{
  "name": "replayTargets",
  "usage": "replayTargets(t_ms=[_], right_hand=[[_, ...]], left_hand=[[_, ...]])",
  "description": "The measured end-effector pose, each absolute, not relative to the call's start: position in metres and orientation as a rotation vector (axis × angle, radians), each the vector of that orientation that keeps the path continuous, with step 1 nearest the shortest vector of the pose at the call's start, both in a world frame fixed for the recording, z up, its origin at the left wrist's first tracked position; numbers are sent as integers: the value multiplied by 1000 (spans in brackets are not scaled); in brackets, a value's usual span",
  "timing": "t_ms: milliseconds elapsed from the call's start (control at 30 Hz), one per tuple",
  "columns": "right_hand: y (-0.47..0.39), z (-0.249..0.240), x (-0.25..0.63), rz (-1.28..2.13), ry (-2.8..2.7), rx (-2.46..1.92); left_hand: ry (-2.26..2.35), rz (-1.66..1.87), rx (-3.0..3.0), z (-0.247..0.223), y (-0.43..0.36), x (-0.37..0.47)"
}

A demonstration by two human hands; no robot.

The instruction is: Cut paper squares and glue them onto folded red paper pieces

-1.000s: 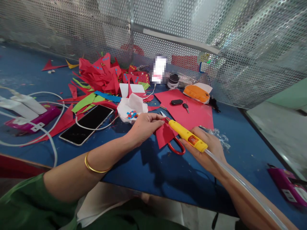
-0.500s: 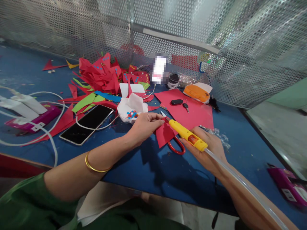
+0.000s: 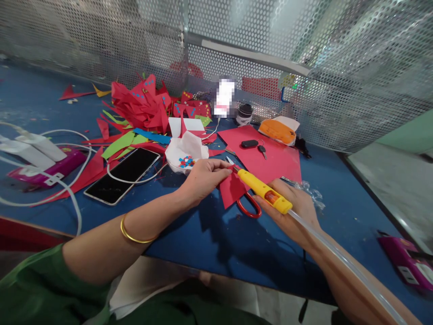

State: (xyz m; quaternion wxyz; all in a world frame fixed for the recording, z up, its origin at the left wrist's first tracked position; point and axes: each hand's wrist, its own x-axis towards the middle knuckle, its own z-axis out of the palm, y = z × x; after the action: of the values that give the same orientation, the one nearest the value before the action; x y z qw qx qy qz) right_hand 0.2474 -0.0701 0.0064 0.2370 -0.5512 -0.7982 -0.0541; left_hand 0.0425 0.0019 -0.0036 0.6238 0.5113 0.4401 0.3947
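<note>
My left hand (image 3: 208, 178) pinches the top edge of a small red paper piece (image 3: 232, 190) above the blue table. A yellow glue gun (image 3: 260, 187) with a clear glue stick (image 3: 338, 253) out of its back end is gripped in my right hand (image 3: 292, 210). The gun's nozzle meets the paper close to my left fingertips; any glue there is too small to make out. Under the paper lie scissors with red handles (image 3: 250, 208), their blades partly covered. Beside my left hand sits a white paper bowl (image 3: 176, 155) holding small blue and red bits (image 3: 186, 161).
A black-screened phone (image 3: 123, 176) and white cables (image 3: 76, 205) lie at left. Behind are heaped red paper cuttings (image 3: 142, 106). A large red sheet (image 3: 280, 160) carries a key (image 3: 262, 151). A perforated metal screen (image 3: 135, 45) borders the back; a purple power strip (image 3: 407, 262) is at right.
</note>
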Motion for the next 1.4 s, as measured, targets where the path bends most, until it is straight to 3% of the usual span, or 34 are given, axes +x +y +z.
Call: replayTargets(t_ms=[1400], right_hand=[[-71, 8, 246, -206, -2189, -1491]], left_hand=[[1015, 890, 1204, -3, 1, 43]])
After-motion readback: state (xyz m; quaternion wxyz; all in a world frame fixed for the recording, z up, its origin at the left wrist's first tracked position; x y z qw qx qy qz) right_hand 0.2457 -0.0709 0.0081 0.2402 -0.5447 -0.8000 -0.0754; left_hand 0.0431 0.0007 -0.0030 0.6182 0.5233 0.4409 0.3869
